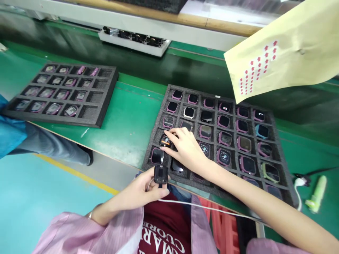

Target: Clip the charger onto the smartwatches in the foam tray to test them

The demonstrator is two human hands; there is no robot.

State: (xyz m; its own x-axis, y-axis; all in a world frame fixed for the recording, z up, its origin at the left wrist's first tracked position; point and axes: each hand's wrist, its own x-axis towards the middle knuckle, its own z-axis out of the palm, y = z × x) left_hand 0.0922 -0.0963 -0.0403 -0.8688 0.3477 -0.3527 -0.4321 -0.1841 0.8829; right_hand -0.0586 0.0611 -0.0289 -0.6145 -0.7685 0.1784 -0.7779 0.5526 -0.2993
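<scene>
at the left of the dark grey foam tray (282, 160), your right hand (186, 148) pinches a rounded-square black watch (165, 140), lit partly orange, and your left hand (148, 188) pinches a square black block (160, 174).

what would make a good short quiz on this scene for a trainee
1. Open: what is the right hand's grip at?
2. True or false: the yellow paper sheet with red arrows hangs at the picture's left.
3. Choose: what holds the small black square device? (a) right, (b) left, (c) neither.

Key: 1. A dark, square-faced smartwatch with a lit screen. 2. False; right. 3. (b), the left hand's grip.
</scene>
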